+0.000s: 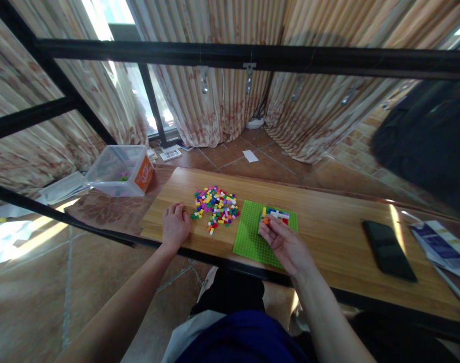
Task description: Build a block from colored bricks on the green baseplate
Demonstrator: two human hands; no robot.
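My right hand (285, 242) is over the green studded baseplate (248, 237), its fingertips pinching a small orange toy brick (267, 221). Just behind those fingers, a low build of coloured bricks (277, 214) stands on the baseplate, partly hidden by the hand. My left hand (176, 224) rests on the wooden table with its fingers curled a little, left of a pile of small loose bricks (216, 204) in many colours. Whether anything lies under the left fingers I cannot see.
A black phone (389, 250) lies on the right of the table (328, 222), with a printed packet (445, 247) and a white cable beyond it. A clear plastic box (118, 171) with an orange label stands at the left. A black metal bar (230, 54) crosses above.
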